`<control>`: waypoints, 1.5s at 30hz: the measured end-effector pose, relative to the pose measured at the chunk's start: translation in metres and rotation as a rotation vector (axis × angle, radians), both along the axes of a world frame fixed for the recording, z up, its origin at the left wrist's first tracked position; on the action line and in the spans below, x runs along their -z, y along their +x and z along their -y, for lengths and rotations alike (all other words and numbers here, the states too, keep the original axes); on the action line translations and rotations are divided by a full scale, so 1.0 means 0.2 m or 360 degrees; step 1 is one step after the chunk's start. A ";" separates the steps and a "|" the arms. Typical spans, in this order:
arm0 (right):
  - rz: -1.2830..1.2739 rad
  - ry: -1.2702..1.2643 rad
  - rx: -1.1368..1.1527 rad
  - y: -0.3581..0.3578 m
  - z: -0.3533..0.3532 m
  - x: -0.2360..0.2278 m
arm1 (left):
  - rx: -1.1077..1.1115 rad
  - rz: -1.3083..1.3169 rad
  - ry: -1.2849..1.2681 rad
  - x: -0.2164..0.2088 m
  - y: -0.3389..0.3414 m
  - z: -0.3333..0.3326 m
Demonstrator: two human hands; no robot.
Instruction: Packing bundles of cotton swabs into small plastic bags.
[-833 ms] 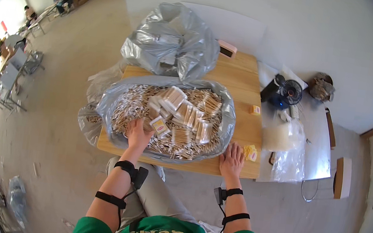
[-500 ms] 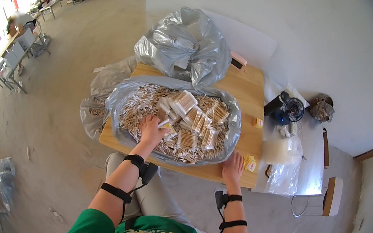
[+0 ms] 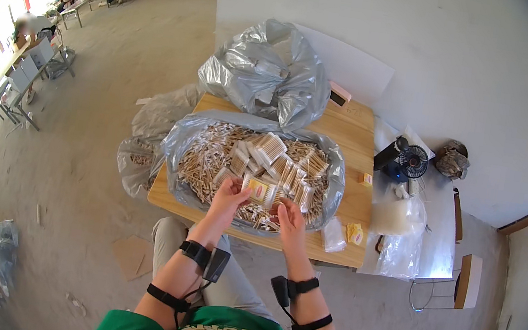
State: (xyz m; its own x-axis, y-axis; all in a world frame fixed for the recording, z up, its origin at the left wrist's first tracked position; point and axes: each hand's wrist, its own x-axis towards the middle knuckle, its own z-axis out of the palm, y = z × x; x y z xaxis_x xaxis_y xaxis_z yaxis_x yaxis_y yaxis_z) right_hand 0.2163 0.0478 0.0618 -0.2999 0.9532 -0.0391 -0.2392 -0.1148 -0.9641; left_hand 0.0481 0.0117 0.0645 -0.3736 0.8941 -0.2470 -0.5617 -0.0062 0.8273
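Held level over the lined bin is a clear pack of cotton swabs (image 3: 259,191) with a yellow card on it. My left hand (image 3: 228,200) is closed on its left end, the thumb near the card. At the other end, the fingers of my right hand (image 3: 290,218) pinch the pack's edge. Beneath lies a heap of loose cotton swabs (image 3: 201,155), their tips white and sticks tan. Several more bundled swab packs (image 3: 269,149) rest on top of the heap. A grey plastic liner (image 3: 178,129) surrounds it all.
Clear plastic bags (image 3: 334,234) and yellow cards (image 3: 354,232) lie at the wooden table's (image 3: 362,145) right front. Behind the bin bulges a big grey bag (image 3: 267,71). A side table holds a small fan (image 3: 413,161). People sit at tables far left.
My right hand has left the table's right front and come to the pack, uncovering the clear bags there. My left hand has brought the yellow-carded pack to the right, towards me.
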 end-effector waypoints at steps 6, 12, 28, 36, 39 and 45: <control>0.0570 0.0392 0.0224 -0.09 -0.02 -0.02 | 0.0019 -0.0034 -0.0036 0.08 0.04 0.04; 0.1214 0.1590 0.0288 -0.10 0.05 -0.19 | -0.0227 -0.1672 -0.0182 0.00 0.09 0.08; 0.1057 0.1710 0.0128 -0.07 0.12 -0.25 | 0.0207 -0.0532 0.0058 -0.02 0.13 0.11; 0.0968 0.1445 0.0013 -0.07 0.12 -0.24 | 0.0222 -0.1284 0.0051 -0.13 0.11 0.15; 0.0943 0.1420 0.0009 -0.07 0.10 -0.21 | 0.0190 -0.1448 0.0096 -0.13 0.10 0.14; 0.0978 0.1359 -0.0029 -0.06 0.09 -0.22 | 0.0140 -0.1749 0.0260 -0.13 0.08 0.15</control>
State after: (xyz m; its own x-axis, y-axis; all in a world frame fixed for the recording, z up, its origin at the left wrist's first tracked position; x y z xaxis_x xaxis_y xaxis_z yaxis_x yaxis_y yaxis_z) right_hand 0.2042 0.0299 0.1049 -0.4708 0.7315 0.4931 0.3136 0.6612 -0.6815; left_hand 0.0636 -0.0189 0.0908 -0.2506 0.9197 0.3023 0.4716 -0.1567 0.8678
